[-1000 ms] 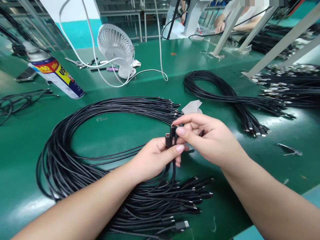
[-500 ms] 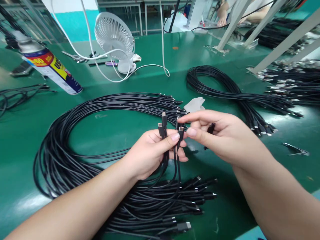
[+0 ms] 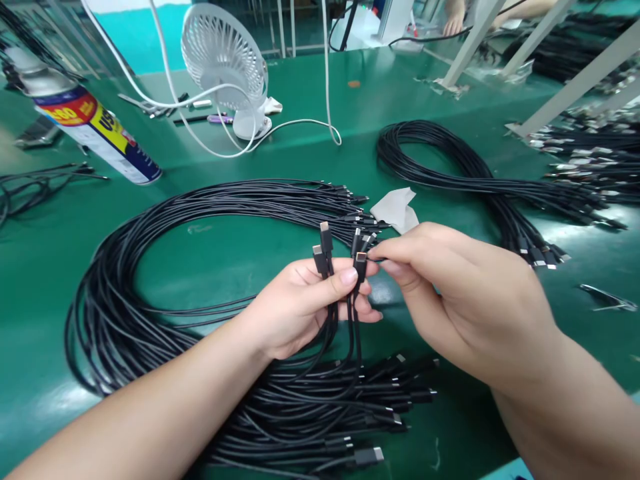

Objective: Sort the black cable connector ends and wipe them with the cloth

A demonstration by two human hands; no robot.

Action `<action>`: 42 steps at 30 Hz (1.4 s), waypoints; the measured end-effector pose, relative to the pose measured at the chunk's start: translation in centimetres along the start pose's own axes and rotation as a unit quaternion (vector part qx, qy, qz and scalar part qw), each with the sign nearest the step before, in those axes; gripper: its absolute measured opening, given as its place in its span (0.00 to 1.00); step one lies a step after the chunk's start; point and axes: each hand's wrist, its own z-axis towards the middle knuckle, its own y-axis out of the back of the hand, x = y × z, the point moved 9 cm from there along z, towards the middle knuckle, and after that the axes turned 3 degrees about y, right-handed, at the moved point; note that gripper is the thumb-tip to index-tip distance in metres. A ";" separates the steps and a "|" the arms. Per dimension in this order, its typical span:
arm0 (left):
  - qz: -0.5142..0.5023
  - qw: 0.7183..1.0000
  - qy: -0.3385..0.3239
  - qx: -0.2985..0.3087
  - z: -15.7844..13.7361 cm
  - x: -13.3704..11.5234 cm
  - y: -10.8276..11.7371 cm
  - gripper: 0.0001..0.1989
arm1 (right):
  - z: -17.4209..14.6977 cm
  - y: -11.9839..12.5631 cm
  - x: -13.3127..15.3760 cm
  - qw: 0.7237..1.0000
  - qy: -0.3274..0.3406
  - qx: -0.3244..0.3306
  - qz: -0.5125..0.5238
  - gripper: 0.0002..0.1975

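My left hand [image 3: 300, 297] is closed round several black USB cables, whose connectors [image 3: 326, 237] stand upright above its fingers. Its thumb presses one metal-tipped connector [image 3: 361, 267] against the fingers. Just to the right, my right hand [image 3: 465, 300] pinches a thin dark thing [image 3: 376, 259] between thumb and forefinger, close beside that connector. What it is I cannot make out; the hand hides most of it. Beneath both hands lies a large looped bundle of black cables [image 3: 113, 293], its plug ends fanned out toward the right.
Behind the bundle stand a white fan [image 3: 223, 57] with a trailing white cord and a spray can [image 3: 107, 127]. A second cable bundle [image 3: 435, 150] and a metal clipper-like tool [image 3: 607, 298] lie right, a white scrap [image 3: 397, 208] between. Another person's hand [image 3: 454, 23] shows far back.
My right hand has turned over, back upward, and its thumb and forefinger have closed in a pinch. The dark thing seen in its palm is now hidden. My left hand keeps its hold.
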 end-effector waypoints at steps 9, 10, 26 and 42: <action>-0.004 1.000 -0.005 0.001 -0.1 -0.1 0.0 0.10 | -0.1 0.2 1.1 0.997 0.051 -0.028 -0.055 0.10; -0.005 1.000 -0.003 0.000 -0.1 0.0 0.0 0.10 | -0.1 0.1 1.0 0.997 0.045 -0.024 -0.052 0.10; 0.082 0.990 -0.074 -0.089 -0.2 -1.4 0.9 0.18 | -0.1 -0.1 1.4 0.997 0.056 -0.034 -0.042 0.08; 0.111 0.976 -0.132 -0.130 -0.2 -2.0 1.4 0.19 | 0.0 -1.3 2.0 0.988 0.086 -0.020 -0.129 0.07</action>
